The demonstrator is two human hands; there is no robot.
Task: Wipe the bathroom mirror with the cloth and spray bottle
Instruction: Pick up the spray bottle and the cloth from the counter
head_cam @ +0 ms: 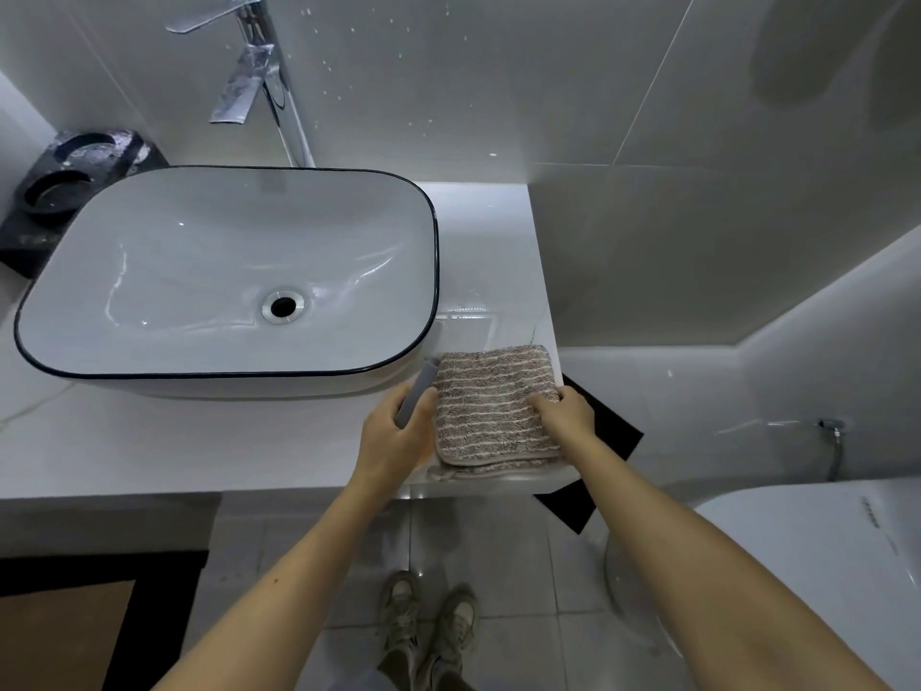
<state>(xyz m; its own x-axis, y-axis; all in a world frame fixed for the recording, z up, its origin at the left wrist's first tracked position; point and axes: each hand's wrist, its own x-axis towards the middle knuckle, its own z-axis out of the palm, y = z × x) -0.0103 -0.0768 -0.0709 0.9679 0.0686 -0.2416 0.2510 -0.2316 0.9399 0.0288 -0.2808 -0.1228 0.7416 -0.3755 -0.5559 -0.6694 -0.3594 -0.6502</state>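
Hands — two: left [398,431] grips one grey handle [417,391]; right [563,408] pinches one striped cloth [491,406] edge.

— What's the person wearing?
— Both forearms bare, no sleeves in view. At the frame's lower middle, worn pale lace-up sneakers [428,620] under dark olive trouser cuffs [398,665].
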